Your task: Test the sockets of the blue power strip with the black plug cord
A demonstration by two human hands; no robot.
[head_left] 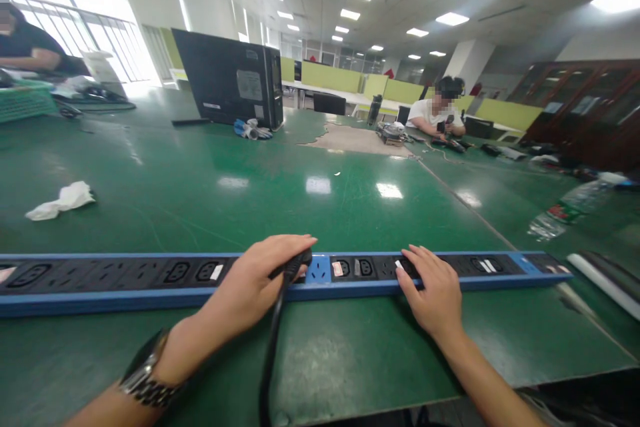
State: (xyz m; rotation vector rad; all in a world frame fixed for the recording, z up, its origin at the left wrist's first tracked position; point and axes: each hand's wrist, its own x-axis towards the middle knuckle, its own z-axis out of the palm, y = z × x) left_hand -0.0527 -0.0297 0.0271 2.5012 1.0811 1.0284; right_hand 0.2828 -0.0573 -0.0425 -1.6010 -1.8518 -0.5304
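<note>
A long blue and black power strip (317, 288) lies across the green table (200, 213) near its front edge, with rows of sockets facing up. My left hand (263, 270) is closed round a black plug (303, 259) at the strip's middle, beside a blue socket section. From that plug a thick black cable (273, 353) runs down toward the bottom of the view. My right hand (434, 285) rests on the strip further right, fingers apart and holding nothing. A small white label shows by its fingertips.
Crumpled white tissue (63, 201) lies at left. A black computer case (235, 80) and gloves (253, 129) stand behind. At right are a plastic bottle (573, 207) and a dark, white-edged object (607, 283). Two people sit beyond, far left and back right.
</note>
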